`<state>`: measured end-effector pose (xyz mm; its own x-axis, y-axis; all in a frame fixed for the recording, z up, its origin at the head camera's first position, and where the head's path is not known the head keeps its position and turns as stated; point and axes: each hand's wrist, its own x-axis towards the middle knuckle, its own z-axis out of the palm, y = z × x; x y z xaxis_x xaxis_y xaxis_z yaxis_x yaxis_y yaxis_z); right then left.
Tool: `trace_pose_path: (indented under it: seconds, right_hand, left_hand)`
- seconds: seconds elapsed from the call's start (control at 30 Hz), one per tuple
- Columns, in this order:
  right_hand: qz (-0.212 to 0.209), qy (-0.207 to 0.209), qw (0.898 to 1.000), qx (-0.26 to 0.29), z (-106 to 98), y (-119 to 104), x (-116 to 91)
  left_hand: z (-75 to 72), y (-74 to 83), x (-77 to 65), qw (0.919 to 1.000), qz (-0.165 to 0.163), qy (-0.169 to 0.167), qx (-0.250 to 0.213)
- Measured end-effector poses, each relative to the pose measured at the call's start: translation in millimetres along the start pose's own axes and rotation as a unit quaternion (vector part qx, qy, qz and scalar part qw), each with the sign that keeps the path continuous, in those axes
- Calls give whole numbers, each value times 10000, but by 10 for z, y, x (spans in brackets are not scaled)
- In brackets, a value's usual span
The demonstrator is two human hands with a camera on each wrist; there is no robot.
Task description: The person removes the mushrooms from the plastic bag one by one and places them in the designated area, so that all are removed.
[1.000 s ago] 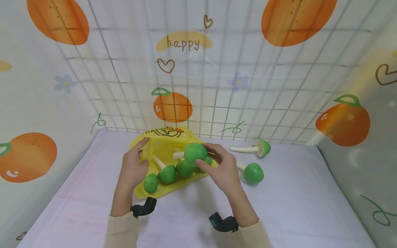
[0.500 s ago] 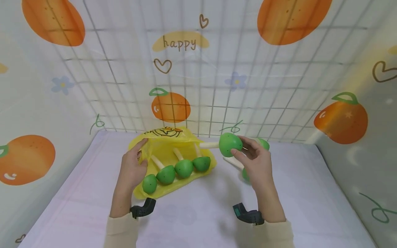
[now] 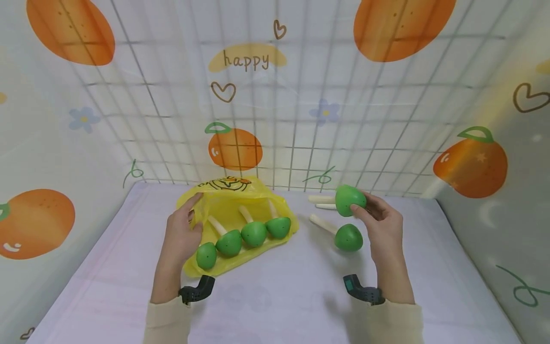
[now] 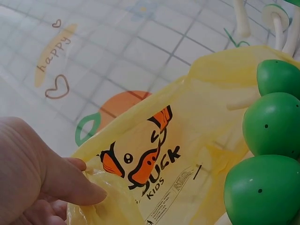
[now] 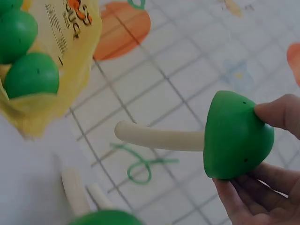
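My right hand (image 3: 384, 228) grips a toy mushroom (image 3: 348, 200) by its dotted green cap. Thumb and fingers sit on opposite sides of the cap in the right wrist view, and the pale stem points left, away from the palm. The mushroom is above the table's right half. My left hand (image 3: 184, 234) pinches the left edge of a yellow plastic bag (image 4: 201, 131) printed with a duck. Its mouth gapes toward me. Several green-capped mushrooms (image 3: 253, 234) lie in a row in the bag, caps to the front, stems pointing inward.
A mushroom (image 3: 349, 238) lies on the table (image 3: 279, 296) just in front of the held one. Behind the held one another mushroom's stem (image 3: 325, 207) shows, its cap hidden. Printed curtain cloth and a wire grid (image 3: 301, 143) rise at the back.
My right hand has carried the mushroom from over the bag rightward to above the loose mushrooms. The head view has shifted slightly; my left hand still holds the bag edge.
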<state>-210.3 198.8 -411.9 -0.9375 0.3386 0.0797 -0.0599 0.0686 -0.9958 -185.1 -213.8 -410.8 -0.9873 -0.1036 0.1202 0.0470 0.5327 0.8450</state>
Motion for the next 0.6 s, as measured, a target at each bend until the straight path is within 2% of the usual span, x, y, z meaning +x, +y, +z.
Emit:
trace_pose_path:
  seconds: [0.17,0.6]
  right_hand:
    - [237,223,9988,358,-139,134,102]
    - [799,460,9957,-1,-265,447,245]
  left_hand:
    - [1,0,0,10000,54,8,17]
    - [-8,3,-2,9999,58,-10,-151]
